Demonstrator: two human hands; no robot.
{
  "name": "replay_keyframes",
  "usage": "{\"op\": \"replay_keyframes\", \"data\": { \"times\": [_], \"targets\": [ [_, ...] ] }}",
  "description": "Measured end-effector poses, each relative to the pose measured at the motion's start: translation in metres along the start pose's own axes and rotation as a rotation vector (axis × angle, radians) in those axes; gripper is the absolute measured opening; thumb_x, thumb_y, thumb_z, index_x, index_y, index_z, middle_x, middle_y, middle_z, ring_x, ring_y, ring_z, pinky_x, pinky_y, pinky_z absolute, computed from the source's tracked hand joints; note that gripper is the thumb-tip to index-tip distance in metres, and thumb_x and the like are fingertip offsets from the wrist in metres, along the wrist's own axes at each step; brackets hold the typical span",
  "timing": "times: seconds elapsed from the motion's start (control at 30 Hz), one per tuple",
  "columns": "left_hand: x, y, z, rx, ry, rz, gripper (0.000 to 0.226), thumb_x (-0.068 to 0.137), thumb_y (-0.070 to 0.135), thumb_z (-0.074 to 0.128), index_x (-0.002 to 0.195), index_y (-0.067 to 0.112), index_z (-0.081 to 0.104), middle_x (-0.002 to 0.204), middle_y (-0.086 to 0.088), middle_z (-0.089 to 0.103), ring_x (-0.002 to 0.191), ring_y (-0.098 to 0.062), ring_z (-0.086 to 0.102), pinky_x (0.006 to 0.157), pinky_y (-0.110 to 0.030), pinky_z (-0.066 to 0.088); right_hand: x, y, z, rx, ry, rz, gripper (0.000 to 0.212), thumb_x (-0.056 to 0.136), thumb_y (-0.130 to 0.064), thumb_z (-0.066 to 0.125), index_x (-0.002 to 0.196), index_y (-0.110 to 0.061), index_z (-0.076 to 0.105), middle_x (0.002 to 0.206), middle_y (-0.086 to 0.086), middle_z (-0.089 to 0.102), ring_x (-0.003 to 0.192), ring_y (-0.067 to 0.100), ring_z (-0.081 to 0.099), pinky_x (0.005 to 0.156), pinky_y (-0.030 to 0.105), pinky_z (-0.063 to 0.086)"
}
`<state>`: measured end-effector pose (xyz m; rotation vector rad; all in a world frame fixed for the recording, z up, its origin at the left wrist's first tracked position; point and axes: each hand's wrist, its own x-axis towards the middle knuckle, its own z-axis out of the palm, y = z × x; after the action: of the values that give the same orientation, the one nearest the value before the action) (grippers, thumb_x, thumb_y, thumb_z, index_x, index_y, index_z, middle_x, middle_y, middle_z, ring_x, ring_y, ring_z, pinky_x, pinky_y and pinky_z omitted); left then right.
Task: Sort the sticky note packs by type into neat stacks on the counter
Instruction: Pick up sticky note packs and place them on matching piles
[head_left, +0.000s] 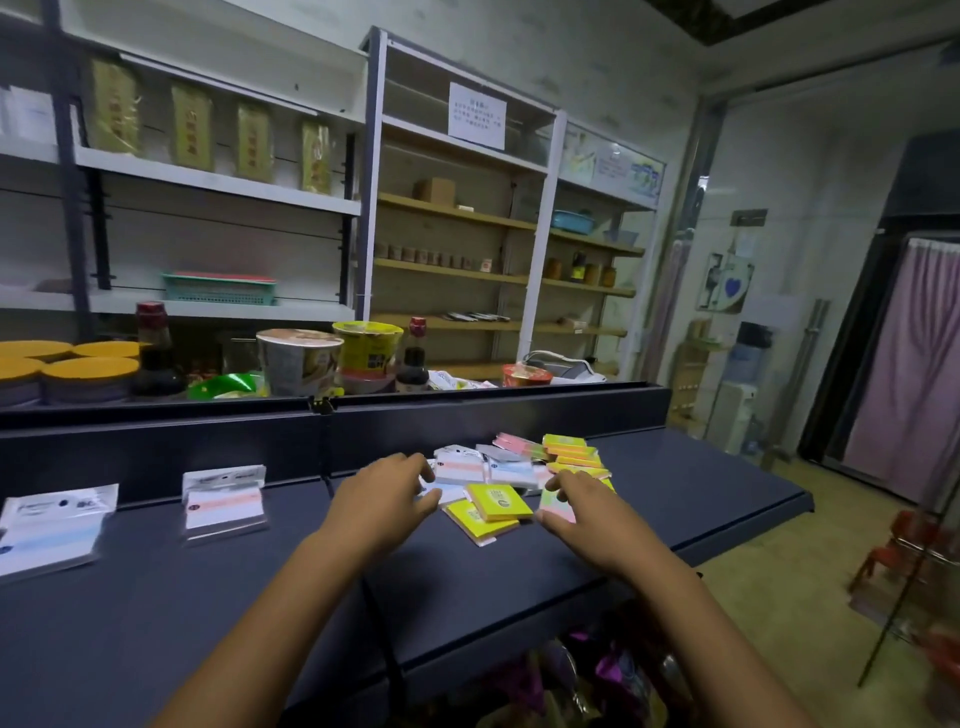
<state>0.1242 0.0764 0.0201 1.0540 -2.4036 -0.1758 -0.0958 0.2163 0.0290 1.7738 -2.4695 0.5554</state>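
Note:
A mixed heap of sticky note packs (519, 467) lies on the dark counter (208, 597), right of middle. It holds yellow packs (500, 501), white packs with pale stripes and a pink-green pack. My left hand (382, 496) reaches into the heap's left side, fingertips on a white pack (441, 492). My right hand (582, 512) pinches a pastel pink-green pack (557, 506) at the heap's near right. A small stack of white pink-striped packs (224, 501) stands at centre left. White blue-striped packs (49, 527) lie at the far left.
A raised dark ledge (363, 410) runs behind the counter, carrying noodle cups (301, 361), sauce bottles (156, 348) and yellow-lidded tubs (88, 371). Shelving fills the back wall. The counter ends at the right, where the floor and red stools (904, 551) are.

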Motion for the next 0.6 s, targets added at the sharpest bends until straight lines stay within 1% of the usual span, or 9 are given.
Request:
{"op": "replay_keyframes", "data": {
  "times": [0.17,0.33,0.47,0.53,0.6],
  "targets": [
    [0.040,0.002,0.022,0.029,-0.023,-0.017,0.027,0.094,0.045,0.051,0.117,0.032,0.057,0.113,0.011,0.062,0.103,-0.014,0.058,0.073,-0.029,0.043,0.038,0.028,0.010,0.022,0.007,-0.014,0.043,0.095,-0.047,0.056,0.131,-0.024,0.049,0.136,-0.002,0.051,0.127,0.016,0.048,0.099,0.037,0.045],
    [0.073,0.005,0.046,0.062,-0.059,-0.063,0.030,0.095,0.046,0.050,0.120,0.032,0.055,0.118,0.011,0.061,0.105,-0.015,0.059,0.072,-0.028,0.042,0.079,0.057,0.022,0.041,0.020,-0.043,0.038,0.095,-0.045,0.056,0.127,-0.024,0.050,0.132,-0.004,0.053,0.122,0.016,0.050,0.096,0.035,0.045],
    [0.098,0.006,0.068,0.088,-0.059,-0.143,0.030,0.094,0.046,0.051,0.120,0.031,0.055,0.119,0.008,0.060,0.106,-0.018,0.060,0.076,-0.031,0.045,0.121,0.079,0.036,0.059,0.017,-0.110,0.031,0.095,-0.045,0.056,0.117,-0.024,0.050,0.122,-0.004,0.055,0.115,0.018,0.052,0.088,0.033,0.044],
    [0.109,0.006,0.078,0.107,-0.069,-0.193,0.031,0.094,0.046,0.052,0.121,0.031,0.054,0.121,0.007,0.059,0.107,-0.019,0.059,0.078,-0.032,0.046,0.143,0.088,0.042,0.086,-0.003,-0.150,0.033,0.095,-0.045,0.056,0.120,-0.023,0.050,0.122,-0.004,0.055,0.114,0.017,0.052,0.086,0.031,0.042],
    [0.119,0.006,0.087,0.113,-0.089,-0.252,0.034,0.094,0.047,0.052,0.123,0.030,0.052,0.124,0.005,0.058,0.109,-0.021,0.059,0.082,-0.034,0.048,0.164,0.097,0.047,0.102,-0.024,-0.191,0.033,0.095,-0.046,0.056,0.119,-0.023,0.050,0.117,-0.005,0.054,0.112,0.017,0.053,0.083,0.031,0.042]
  ]
}}
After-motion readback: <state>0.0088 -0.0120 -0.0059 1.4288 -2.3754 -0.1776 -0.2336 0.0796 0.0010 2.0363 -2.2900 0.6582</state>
